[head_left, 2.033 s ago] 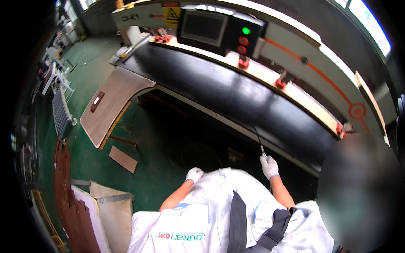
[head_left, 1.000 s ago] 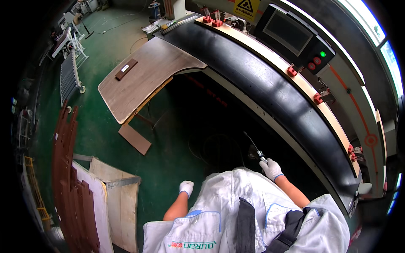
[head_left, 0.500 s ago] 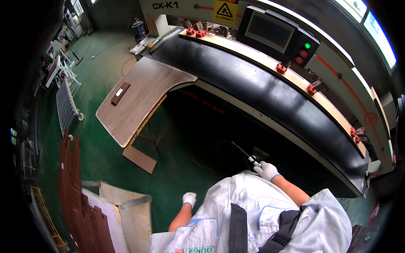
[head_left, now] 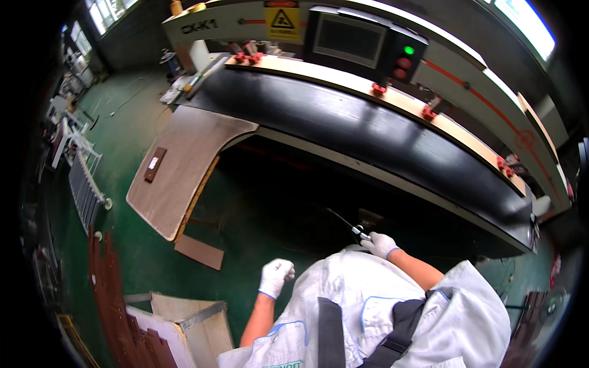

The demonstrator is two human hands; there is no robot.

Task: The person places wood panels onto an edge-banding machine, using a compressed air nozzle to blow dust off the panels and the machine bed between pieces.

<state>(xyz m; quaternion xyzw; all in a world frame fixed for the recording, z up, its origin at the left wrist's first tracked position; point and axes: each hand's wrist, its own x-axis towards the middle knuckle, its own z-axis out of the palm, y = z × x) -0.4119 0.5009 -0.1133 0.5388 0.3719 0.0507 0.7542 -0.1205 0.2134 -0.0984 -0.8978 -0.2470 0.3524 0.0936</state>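
In a white knit glove, my right hand (head_left: 380,244) grips an air blow gun (head_left: 361,233) in front of my body. Its thin metal nozzle points up and left, toward the dark space under the machine. My left hand (head_left: 277,277), gloved the same way, is raised over the green floor with its fingers curled in, and nothing shows in it. Farther off to the left, a brown board with a curved edge (head_left: 184,153) lies on a stand against the machine bed. On it rests a small dark brown block (head_left: 155,164) with a white label.
Across the front stretches a machine with a black bed (head_left: 343,129), red clamps (head_left: 428,112) and a control panel (head_left: 362,43) with a green light. A brown offcut (head_left: 199,252) sits below the board. At lower left are brown slats (head_left: 116,300) and a wooden crate (head_left: 184,306).
My left hand has risen and moved forward, still curled. The blow gun remains in my right hand. The whole view has turned, shifting the machine leftward in the picture.
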